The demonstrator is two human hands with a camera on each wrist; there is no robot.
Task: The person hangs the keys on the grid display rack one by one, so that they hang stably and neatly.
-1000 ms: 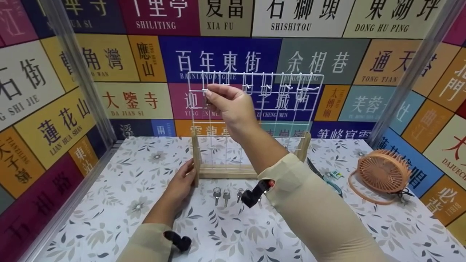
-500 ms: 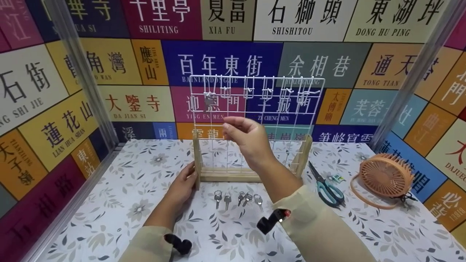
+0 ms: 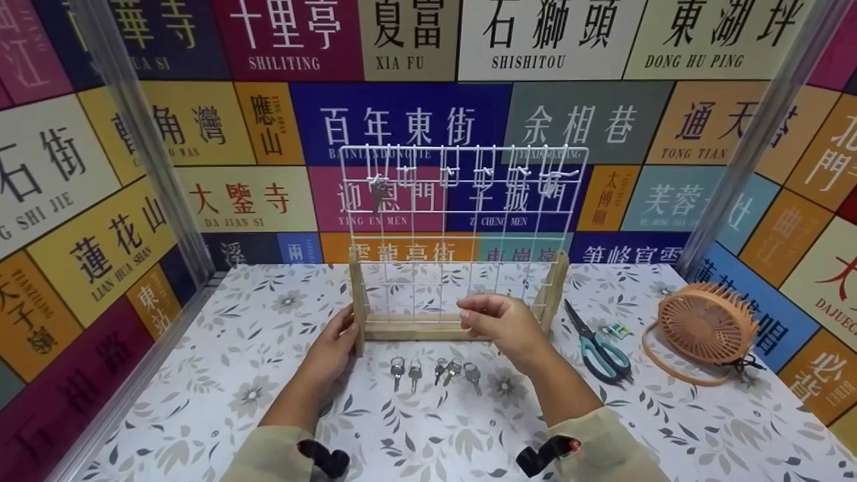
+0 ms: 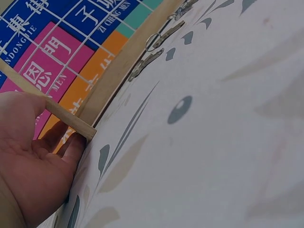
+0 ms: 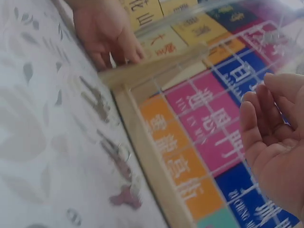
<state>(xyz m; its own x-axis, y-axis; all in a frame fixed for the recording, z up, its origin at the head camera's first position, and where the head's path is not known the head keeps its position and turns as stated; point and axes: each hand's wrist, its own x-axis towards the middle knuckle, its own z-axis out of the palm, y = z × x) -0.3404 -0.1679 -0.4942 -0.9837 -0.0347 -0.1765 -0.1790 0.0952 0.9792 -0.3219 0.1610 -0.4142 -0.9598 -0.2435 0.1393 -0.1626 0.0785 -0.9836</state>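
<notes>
My left hand [image 3: 337, 340] grips the left wooden post [image 3: 357, 308] of a white wire grid rack near its foot. In the left wrist view the post [image 4: 71, 122] passes between thumb and fingers. My right hand [image 3: 507, 329] hovers before the rack's lower right, fingers loosely bent. In the right wrist view nothing shows between its fingers [image 5: 252, 124]. A key [image 3: 378, 193] hangs from the leftmost hook at the rack's top. Several keys with rings, among them a leftmost key [image 3: 397, 375], lie in a row before the wooden base [image 3: 428, 331].
More white hooks, such as a middle hook [image 3: 448, 175], line the grid's top. Right of the rack lie teal-handled scissors [image 3: 596, 351] and a small green-and-white packet [image 3: 617, 330]. Beyond them stands an orange fan [image 3: 708, 325]. Sign-covered walls enclose the patterned tabletop [image 3: 221, 375].
My right hand has left the leftmost hook, where the key now hangs, and come down and right to the rack's lower part. My left hand has stayed on the post.
</notes>
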